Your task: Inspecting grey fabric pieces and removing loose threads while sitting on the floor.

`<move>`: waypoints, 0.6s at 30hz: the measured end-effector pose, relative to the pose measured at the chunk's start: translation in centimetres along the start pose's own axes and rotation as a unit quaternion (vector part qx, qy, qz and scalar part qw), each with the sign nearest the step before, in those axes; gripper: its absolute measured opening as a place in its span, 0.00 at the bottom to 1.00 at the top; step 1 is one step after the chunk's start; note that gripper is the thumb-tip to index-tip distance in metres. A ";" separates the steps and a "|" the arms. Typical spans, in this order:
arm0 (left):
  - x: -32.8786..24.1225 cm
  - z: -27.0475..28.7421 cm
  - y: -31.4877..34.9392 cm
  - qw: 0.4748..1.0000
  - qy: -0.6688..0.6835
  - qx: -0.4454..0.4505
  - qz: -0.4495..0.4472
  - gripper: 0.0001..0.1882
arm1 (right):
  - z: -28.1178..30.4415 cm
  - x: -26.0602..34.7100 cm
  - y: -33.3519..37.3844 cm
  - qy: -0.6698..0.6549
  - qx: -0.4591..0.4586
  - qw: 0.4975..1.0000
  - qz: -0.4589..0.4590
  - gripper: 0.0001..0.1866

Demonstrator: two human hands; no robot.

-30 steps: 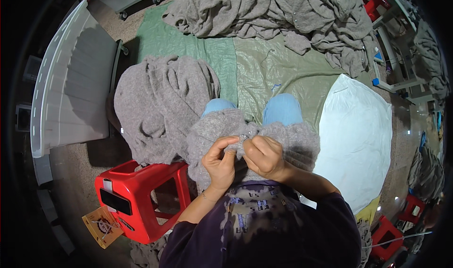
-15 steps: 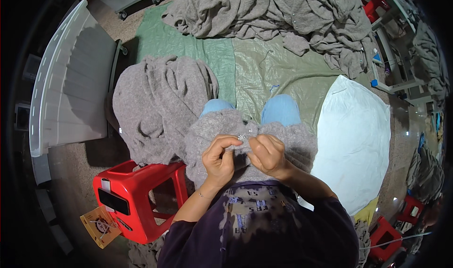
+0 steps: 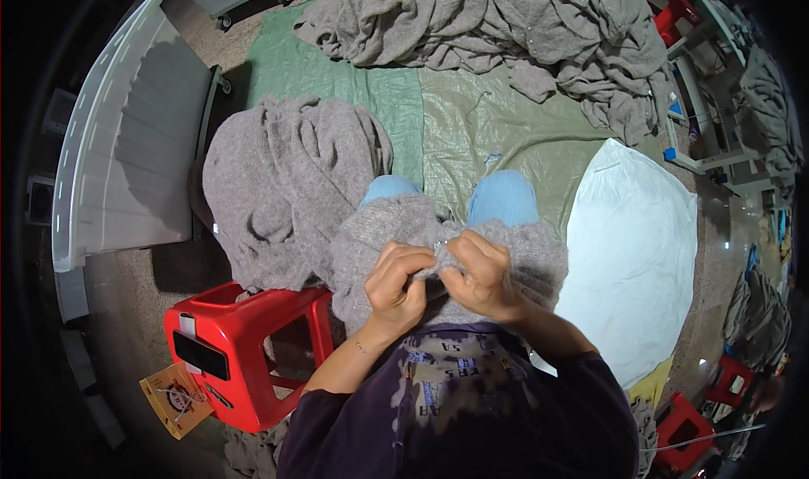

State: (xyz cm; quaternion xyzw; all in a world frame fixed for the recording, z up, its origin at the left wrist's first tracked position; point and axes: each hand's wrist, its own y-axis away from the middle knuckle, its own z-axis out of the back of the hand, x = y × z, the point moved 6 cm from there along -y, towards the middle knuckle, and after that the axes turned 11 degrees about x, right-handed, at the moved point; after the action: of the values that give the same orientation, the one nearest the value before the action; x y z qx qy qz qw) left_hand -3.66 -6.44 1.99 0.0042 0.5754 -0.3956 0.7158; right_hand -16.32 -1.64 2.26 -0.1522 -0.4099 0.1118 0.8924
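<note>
A fuzzy grey-brown knit piece [image 3: 375,224] lies across my lap, over light-blue trouser knees. My left hand [image 3: 398,281] is closed, its thumb and fingers pinching the knit near the middle of my lap. Close beside it, my right hand [image 3: 479,275] is closed too, with fingers curled down on the same knit. Between the fingertips a small shiny, whitish spot shows on the fabric; whether it is a button or a bead I cannot tell. My fingers hide most of what they grip.
A heap of the same knit [image 3: 286,180] lies at my left, and a larger pile [image 3: 489,20] at the far side. On a red stool [image 3: 253,361] rest a phone [image 3: 200,356] and a small tool. A white sack [image 3: 632,251] lies at right, a grey wheeled bin [image 3: 135,142] at left.
My hands have drawn slightly closer together over the knit. The fingers now cover most of the shiny spot that showed more plainly before.
</note>
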 end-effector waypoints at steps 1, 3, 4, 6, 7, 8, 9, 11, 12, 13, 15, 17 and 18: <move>-0.1 -0.1 0.3 1.000 0.008 -0.027 0.006 0.10 | -0.1 0.2 0.2 0.011 -0.040 0.999 -0.003 0.17; 0.6 -0.8 1.2 0.997 0.041 -0.042 0.048 0.11 | -0.4 0.0 0.4 0.023 -0.080 0.996 -0.004 0.17; 1.5 -1.2 1.7 0.983 0.113 -0.067 0.130 0.11 | -0.4 0.0 0.7 0.035 -0.102 0.994 0.009 0.18; 2.8 -1.6 2.0 0.955 0.185 -0.091 0.211 0.12 | -0.5 -0.3 1.0 0.049 -0.123 0.991 0.022 0.18; 2.7 -1.6 1.5 0.959 0.197 -0.082 0.185 0.13 | -0.5 -0.4 1.1 0.031 -0.127 0.991 0.038 0.19; 2.6 -1.6 1.1 0.962 0.208 -0.073 0.159 0.14 | -0.5 -0.4 1.2 0.013 -0.131 0.990 0.054 0.20; 2.6 -1.4 1.0 0.962 0.208 -0.073 0.160 0.14 | -0.6 -0.5 1.3 0.012 -0.130 0.990 0.053 0.20; 2.9 -1.5 0.4 0.955 0.237 -0.024 0.179 0.16 | -0.9 -0.9 1.1 -0.018 -0.108 0.992 0.062 0.23; 3.2 -1.3 0.4 0.955 0.237 -0.024 0.178 0.16 | -0.9 -0.9 1.1 -0.018 -0.109 0.992 0.062 0.23; 3.5 -1.0 0.4 0.965 0.202 -0.005 0.168 0.17 | -0.9 -0.6 1.2 0.010 -0.103 0.992 0.073 0.22; 3.5 -1.1 0.6 0.973 0.167 0.015 0.158 0.18 | -0.8 -0.3 1.3 0.038 -0.097 0.991 0.084 0.22; 4.0 -1.1 1.3 0.944 0.239 -0.065 0.218 0.17 | -0.8 0.1 1.1 0.083 -0.084 0.987 0.104 0.20; 3.8 -1.2 1.3 0.944 0.239 -0.065 0.218 0.17 | -0.7 0.0 1.1 0.083 -0.085 0.987 0.104 0.20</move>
State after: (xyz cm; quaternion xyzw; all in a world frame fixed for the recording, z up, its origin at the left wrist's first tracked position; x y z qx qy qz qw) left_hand -3.79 -7.09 -2.14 0.1776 0.7389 -0.1791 0.6249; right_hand -15.90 -0.72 1.44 -0.2778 -0.3242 0.1558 0.8908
